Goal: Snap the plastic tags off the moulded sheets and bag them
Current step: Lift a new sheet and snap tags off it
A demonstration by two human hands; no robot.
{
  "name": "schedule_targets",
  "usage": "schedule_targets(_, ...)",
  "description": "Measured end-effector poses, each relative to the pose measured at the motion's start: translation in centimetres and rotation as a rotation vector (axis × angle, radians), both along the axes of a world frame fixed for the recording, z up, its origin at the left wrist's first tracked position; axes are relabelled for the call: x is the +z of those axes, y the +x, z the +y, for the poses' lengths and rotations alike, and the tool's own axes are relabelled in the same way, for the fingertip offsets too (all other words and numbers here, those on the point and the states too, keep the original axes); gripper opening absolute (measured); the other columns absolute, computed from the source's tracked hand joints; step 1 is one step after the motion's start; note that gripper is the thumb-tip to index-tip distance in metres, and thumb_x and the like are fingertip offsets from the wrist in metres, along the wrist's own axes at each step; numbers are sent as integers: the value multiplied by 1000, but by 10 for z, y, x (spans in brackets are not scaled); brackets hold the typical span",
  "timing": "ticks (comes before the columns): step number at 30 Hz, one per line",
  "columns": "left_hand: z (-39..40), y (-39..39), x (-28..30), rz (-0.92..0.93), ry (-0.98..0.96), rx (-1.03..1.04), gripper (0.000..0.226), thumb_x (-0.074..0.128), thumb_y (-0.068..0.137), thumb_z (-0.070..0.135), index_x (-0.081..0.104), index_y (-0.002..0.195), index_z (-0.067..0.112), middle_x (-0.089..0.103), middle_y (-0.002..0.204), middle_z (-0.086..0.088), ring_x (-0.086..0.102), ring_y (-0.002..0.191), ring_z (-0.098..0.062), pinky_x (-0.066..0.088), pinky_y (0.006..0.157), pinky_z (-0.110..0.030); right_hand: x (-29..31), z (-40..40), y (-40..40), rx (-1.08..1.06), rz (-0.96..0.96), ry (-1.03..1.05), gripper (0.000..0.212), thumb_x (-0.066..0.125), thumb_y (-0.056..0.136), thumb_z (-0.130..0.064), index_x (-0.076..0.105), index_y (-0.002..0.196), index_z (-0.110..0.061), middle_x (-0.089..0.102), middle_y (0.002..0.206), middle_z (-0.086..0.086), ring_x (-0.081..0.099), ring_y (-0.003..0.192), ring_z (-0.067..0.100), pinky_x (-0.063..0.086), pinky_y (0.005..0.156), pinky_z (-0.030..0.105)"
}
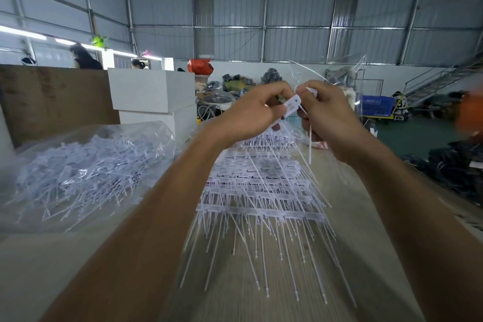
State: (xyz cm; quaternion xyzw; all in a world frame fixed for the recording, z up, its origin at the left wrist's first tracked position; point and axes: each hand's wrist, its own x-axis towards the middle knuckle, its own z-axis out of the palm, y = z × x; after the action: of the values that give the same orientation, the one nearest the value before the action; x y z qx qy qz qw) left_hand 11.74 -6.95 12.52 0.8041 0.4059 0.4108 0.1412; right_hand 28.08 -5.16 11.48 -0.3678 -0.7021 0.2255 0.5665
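Both hands are raised above the middle of the counter [261, 295], working together on one white plastic tag [292, 104]. The left hand [254, 115] pinches the tag's flat head between thumb and curled fingers; the right hand [324, 115] is curled round the thin tails that hang down from it and also holds up a clear plastic bag [337, 73], whose mouth stands open just behind the fingers.

The tags look very light, and thin enough to flex: the flat head is the stiff part and the natural place to grip, while the long tail is whippy and would likely slip or bend if pulled on alone. Snapping should take only a short twist at the joint; the tails may tangle with one another on the way into the bag.

Below the hands, the moulded sheets [261, 191] lie overlapped in a row running from the near edge toward the far edge, tails fanned toward the viewer. On the left side of the counter sits a large clear bag of loose tags [86, 170].

The counter is pale wood-grain board. White boxes [154, 91] stand at its far left, beside a brown board. The room is a metal-walled warehouse with piled goods, a blue crate [376, 104] and a staircase at the far right.
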Motion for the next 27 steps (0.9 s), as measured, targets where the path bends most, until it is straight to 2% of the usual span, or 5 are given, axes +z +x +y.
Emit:
schedule_targets(3,0,-4,0,-3,14,-8,17,53,103,16,65,100,29,66,98,-13,59,72,-13,51,63,-20,0,2,1,-82,-63,58,31,42,106,-25,58,88,-6,44,64,-5,38,54,10,32,53,27)
schedule_targets(8,-2,0,4,25,52,-12,17,53,103,16,67,106,25,66,99,-16,57,80,-27,46,68,-31,-1,-1,-2,-363,-227,236,44,34,109,-37,53,76,-17,46,64,-6,50,67,22,39,68,35)
schedule_targets(11,-2,0,6,32,40,-14,19,51,104,14,68,110,22,65,102,-16,59,84,-28,49,61,-19,3,1,2,-463,-165,285,41,33,110,-35,57,87,-11,54,71,4,60,71,33,48,66,41)
schedule_targets(20,1,-4,4,20,56,-4,22,52,104,11,70,114,15,65,103,-4,63,82,-14,49,59,-12,-2,2,4,-10,-30,118,21,45,105,-22,55,124,-26,48,73,-17,43,50,-4,33,48,14)
schedule_targets(27,5,-9,2,43,42,53,21,52,104,15,70,112,21,66,104,-2,68,73,-13,54,64,-30,6,-4,13,22,58,-6,68,45,85,7,33,128,-45,52,97,6,42,50,3,32,41,22)
